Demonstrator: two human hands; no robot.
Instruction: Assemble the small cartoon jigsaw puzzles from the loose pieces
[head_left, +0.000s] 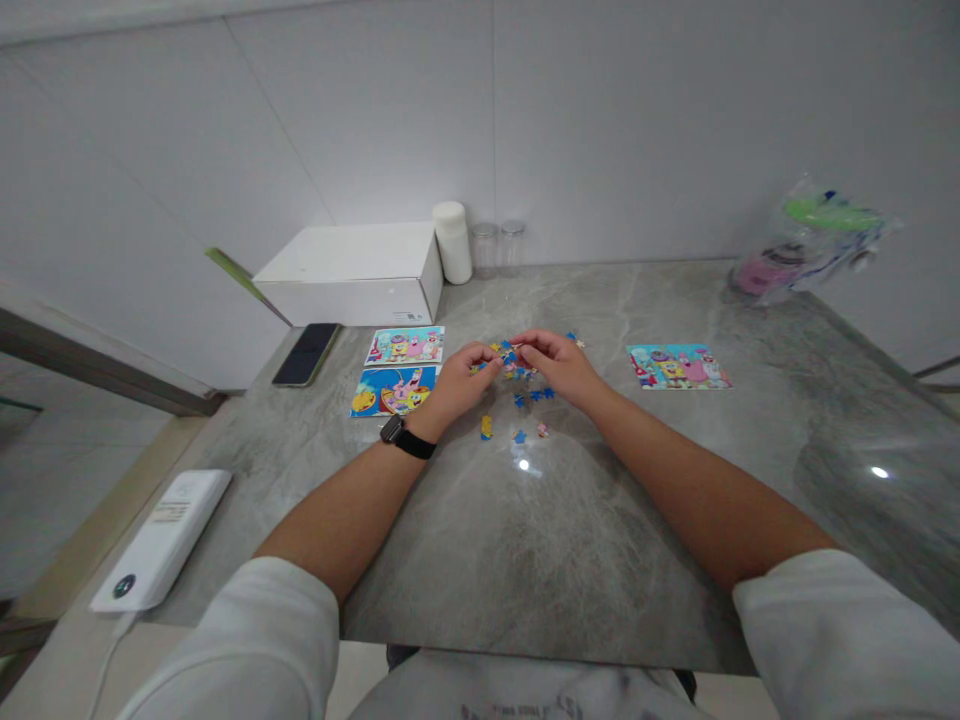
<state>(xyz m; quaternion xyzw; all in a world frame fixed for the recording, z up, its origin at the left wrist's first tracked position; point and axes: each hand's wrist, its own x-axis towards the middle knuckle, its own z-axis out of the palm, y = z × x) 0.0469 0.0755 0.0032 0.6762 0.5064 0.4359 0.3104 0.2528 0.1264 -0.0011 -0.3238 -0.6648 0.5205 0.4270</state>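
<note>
Hands on puzzle pieces, closed box

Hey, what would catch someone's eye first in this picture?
Both hands meet at the table's middle: the left hand and right hand pinch at a scatter of small puzzle pieces. Bright cartoon pictures flank them, two on the left, one on the right. A white box sits by the wall.

Both hands meet over the scattered puzzle pieces on the grey table: left hand and right hand pinching small pieces, fingertips almost touching. Two cartoon pictures lie just left of the pieces, one picture to their right, a white box behind.
</note>
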